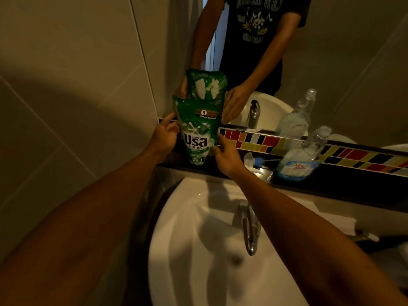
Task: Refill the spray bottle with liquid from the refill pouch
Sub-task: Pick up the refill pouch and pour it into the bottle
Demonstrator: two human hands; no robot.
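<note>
1. I see the green plastic refill pouch with white lettering (197, 138) standing upright on the dark ledge (331, 186) behind the sink, close to the corner where the beige tiled wall (72, 89) meets the mirror (353, 51).
2. My left hand (164, 135) is at the pouch's left edge, fingers curled towards it; whether it grips or only touches I cannot tell.
3. My right hand (225, 155) is against the pouch's lower right side, fingers spread and touching the edge, not clearly closed on it.
4. The two hands are apart, with the pouch between them.
5. The clear plastic spray bottle with a pale blue label (305, 154) stands on the same ledge, well to the right of the pouch, its neck open.
6. A white spray head with a blue part (254, 161) lies on the ledge between pouch and bottle.
7. Below my arms sits the white round ceramic sink (189, 250) with a chrome tap (248, 228) over it.
8. A strip of multicoloured mosaic tiles (260, 140) runs along the mirror's base.
</note>
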